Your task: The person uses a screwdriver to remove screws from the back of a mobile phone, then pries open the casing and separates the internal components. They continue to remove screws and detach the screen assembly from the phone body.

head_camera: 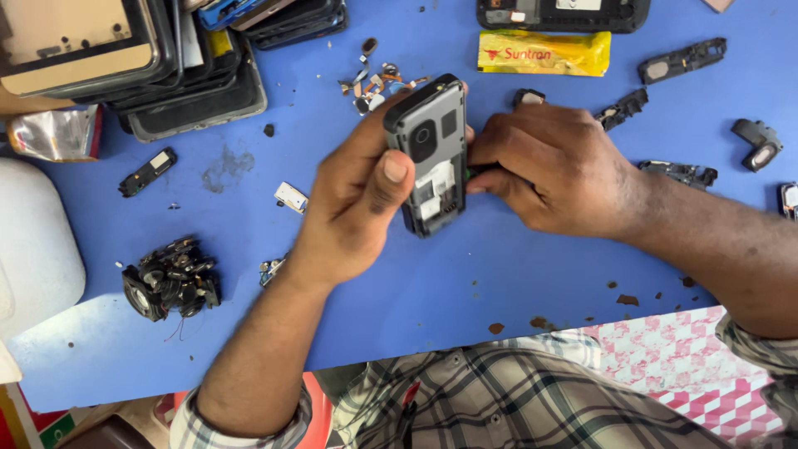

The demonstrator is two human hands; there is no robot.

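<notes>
Currently the left hand (357,195) holds a small dark grey phone body (431,154) with its back cover off, tilted upright over the blue table (432,291). Thumb lies across the lower left edge of the casing; the fingers wrap behind it, so the hand is closed around the phone. The exposed back shows a round camera opening near the top, a small square recess beside it, and a pale battery bay below with metal contacts and card slots. The casing edge is black and slightly glossy; the top corner is rounded.

The right hand (553,166) is pressed against the phone's right edge, fingers curled tight together. A sliver of something green shows between the fingertips and the casing; what it is cannot be told, nor whether the fingers pinch it.

Surroundings: a stack of dark phone frames (141,62) at the upper left, a yellow packet (544,52) at the top, a cluster of small black camera modules (170,278) at the lower left, loose black plastic parts (682,60) to the upper right, and tiny scraps (374,81) just above the phone. Brown flecks dot the table near its front edge.
</notes>
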